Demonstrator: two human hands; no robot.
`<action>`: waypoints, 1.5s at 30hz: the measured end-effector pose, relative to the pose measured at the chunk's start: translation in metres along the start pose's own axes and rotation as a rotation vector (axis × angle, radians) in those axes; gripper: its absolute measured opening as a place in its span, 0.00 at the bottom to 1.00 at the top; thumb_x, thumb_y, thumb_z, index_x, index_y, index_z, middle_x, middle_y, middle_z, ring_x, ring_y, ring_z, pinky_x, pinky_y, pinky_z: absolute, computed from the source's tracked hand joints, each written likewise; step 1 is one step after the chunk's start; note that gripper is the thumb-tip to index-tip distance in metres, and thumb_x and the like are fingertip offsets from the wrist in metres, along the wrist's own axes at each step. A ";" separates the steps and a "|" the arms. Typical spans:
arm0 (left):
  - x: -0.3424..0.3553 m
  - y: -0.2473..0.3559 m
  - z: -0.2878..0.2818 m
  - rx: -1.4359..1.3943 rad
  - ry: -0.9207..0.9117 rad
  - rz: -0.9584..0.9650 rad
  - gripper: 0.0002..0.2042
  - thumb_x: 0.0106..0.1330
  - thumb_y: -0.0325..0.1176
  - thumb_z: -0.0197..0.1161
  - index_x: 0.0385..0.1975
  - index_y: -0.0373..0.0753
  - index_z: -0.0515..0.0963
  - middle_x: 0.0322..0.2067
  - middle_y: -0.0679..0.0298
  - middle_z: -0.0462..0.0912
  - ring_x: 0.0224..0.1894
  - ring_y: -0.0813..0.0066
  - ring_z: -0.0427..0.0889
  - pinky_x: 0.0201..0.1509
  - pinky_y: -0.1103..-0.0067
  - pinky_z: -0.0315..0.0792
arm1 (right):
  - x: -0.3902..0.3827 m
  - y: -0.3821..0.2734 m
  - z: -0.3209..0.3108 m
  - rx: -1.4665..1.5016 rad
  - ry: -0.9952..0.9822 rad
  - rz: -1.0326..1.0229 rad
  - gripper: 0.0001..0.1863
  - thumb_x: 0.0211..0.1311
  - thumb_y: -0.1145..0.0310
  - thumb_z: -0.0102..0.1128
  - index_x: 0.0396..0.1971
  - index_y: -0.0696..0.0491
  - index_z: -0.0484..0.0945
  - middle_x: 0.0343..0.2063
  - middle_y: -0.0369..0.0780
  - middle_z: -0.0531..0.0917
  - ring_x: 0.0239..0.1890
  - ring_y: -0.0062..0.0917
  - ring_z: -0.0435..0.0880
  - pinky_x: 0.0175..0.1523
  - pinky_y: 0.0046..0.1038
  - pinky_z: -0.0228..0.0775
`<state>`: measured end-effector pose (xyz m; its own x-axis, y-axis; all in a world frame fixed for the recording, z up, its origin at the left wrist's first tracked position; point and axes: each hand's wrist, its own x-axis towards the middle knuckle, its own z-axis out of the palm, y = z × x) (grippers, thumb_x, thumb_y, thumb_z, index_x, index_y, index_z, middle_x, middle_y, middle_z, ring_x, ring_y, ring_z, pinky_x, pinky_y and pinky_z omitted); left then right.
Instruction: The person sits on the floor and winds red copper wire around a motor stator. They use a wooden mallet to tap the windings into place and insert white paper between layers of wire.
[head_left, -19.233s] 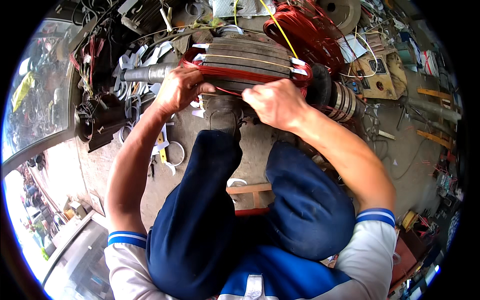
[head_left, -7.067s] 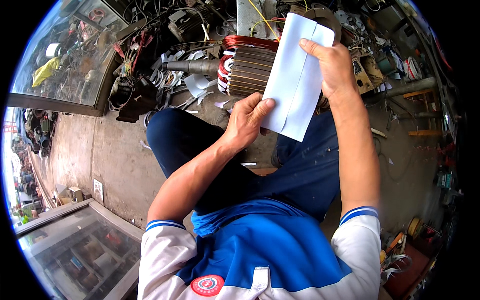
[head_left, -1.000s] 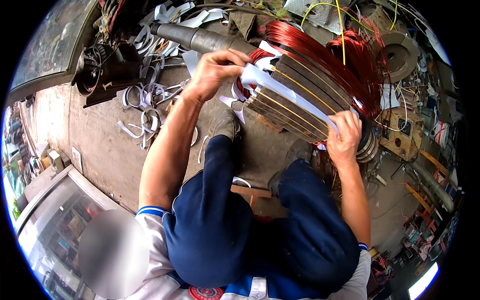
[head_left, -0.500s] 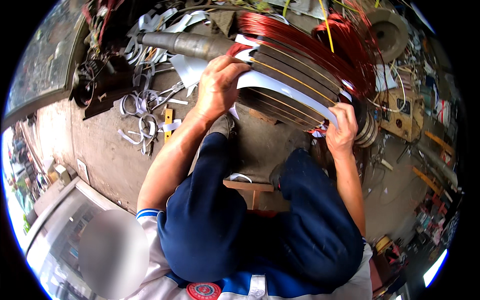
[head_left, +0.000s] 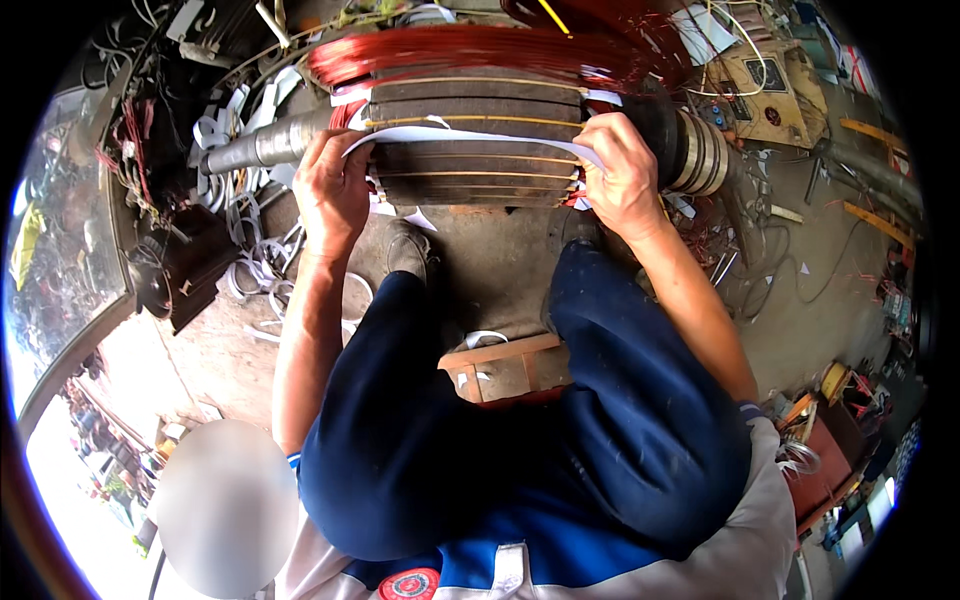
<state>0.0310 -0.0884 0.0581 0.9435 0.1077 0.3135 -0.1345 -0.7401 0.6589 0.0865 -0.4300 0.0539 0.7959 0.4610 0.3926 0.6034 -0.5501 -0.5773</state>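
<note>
A slotted laminated motor core (head_left: 475, 100) lies crosswise ahead of me on a steel shaft (head_left: 270, 143), with dark rings (head_left: 700, 152) at its right. Red wire coils (head_left: 420, 50) drape over its far side. A long white paper strip (head_left: 475, 136) stretches along one slot, bowed slightly. My left hand (head_left: 332, 195) pinches the strip at the core's left end, and my right hand (head_left: 622, 180) pinches it at the right end. Both hands are closed on it, close against red winding ends.
Curled white offcuts (head_left: 255, 270) and a dark motor housing (head_left: 160, 280) are at left, beside a glass panel (head_left: 55, 230). A tan metal plate (head_left: 760, 90) and wooden slats (head_left: 875, 215) are at right. A low wooden frame (head_left: 505, 350) is between my feet.
Since a second ago the view has turned, so the core now lies nearly level. Both hands still hold the strip, now stretched more horizontally across the slot.
</note>
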 end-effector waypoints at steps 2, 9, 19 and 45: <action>0.000 -0.003 -0.002 0.014 -0.030 -0.010 0.04 0.65 0.26 0.69 0.37 0.35 0.83 0.33 0.55 0.85 0.34 0.54 0.85 0.40 0.68 0.78 | 0.000 0.000 -0.004 0.059 0.005 0.033 0.10 0.53 0.81 0.63 0.37 0.57 0.79 0.37 0.43 0.80 0.37 0.39 0.83 0.42 0.36 0.78; 0.013 -0.005 -0.004 0.034 -0.102 -0.151 0.09 0.64 0.30 0.71 0.33 0.31 0.80 0.28 0.51 0.83 0.30 0.57 0.84 0.38 0.69 0.76 | 0.000 0.002 -0.008 0.199 0.053 0.161 0.05 0.66 0.74 0.64 0.37 0.59 0.81 0.34 0.42 0.82 0.33 0.35 0.84 0.40 0.32 0.77; 0.005 -0.003 -0.008 0.032 -0.092 -0.228 0.11 0.63 0.32 0.72 0.43 0.35 0.86 0.33 0.52 0.89 0.34 0.61 0.89 0.41 0.71 0.78 | -0.003 0.003 -0.016 0.338 -0.067 0.302 0.07 0.61 0.82 0.60 0.39 0.59 0.81 0.40 0.41 0.83 0.40 0.29 0.84 0.47 0.30 0.78; -0.003 -0.031 -0.003 0.074 -0.206 -0.064 0.22 0.56 0.22 0.57 0.52 0.43 0.83 0.46 0.47 0.85 0.49 0.46 0.84 0.54 0.61 0.78 | -0.016 0.020 0.024 0.169 0.110 0.079 0.08 0.67 0.75 0.60 0.42 0.62 0.80 0.45 0.53 0.81 0.50 0.51 0.80 0.58 0.43 0.74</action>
<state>0.0320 -0.0640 0.0386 0.9923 0.0237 0.1219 -0.0572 -0.7839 0.6182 0.0849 -0.4320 0.0192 0.8465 0.3372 0.4121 0.5295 -0.4522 -0.7177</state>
